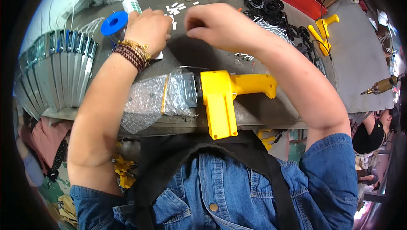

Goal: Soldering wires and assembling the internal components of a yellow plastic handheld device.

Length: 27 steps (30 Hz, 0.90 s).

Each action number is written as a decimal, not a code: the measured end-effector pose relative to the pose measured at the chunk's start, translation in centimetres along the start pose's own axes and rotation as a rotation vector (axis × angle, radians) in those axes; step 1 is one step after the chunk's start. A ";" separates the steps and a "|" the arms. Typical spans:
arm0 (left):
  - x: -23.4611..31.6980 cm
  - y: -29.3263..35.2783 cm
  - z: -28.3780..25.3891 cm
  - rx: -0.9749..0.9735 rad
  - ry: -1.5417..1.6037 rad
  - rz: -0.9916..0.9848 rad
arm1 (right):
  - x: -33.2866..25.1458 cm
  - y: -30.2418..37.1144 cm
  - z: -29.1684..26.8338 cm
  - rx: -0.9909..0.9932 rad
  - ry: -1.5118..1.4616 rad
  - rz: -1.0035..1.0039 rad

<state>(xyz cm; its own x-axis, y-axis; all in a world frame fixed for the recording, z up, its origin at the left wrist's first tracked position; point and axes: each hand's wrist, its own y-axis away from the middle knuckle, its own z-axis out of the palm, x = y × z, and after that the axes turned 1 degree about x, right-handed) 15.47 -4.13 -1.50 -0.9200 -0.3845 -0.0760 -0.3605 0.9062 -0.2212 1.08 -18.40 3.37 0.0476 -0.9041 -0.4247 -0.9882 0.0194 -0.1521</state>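
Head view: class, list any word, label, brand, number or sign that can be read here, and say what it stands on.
None can be read with certainty.
White block with green marks: marks too small to make out.
Red box: any print too small or blurred.
Blue spool: no lettering discernible.
Yellow housing: no lettering discernible.

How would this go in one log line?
left hand: beside blue spool | right hand: curled, grip unclear | white pieces: between hands | yellow tool housing: at bench edge
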 end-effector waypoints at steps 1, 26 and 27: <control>-0.1 0.2 0.4 0.014 -0.019 -0.004 | -0.9 2.1 -0.9 0.017 -0.169 -0.021; 11.1 11.7 -7.0 -0.128 1.977 -0.010 | -6.3 14.9 -0.2 0.326 -0.419 -0.097; 10.8 11.3 -6.8 -0.132 1.932 -0.029 | -6.3 15.1 0.1 0.332 -0.416 -0.091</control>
<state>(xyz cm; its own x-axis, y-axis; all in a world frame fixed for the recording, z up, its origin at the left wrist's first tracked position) 0.42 3.22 1.82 0.2188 0.2027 0.9545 -0.2986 0.9452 -0.1323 -14.14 -12.38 3.68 0.2506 -0.6644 -0.7041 -0.8816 0.1438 -0.4495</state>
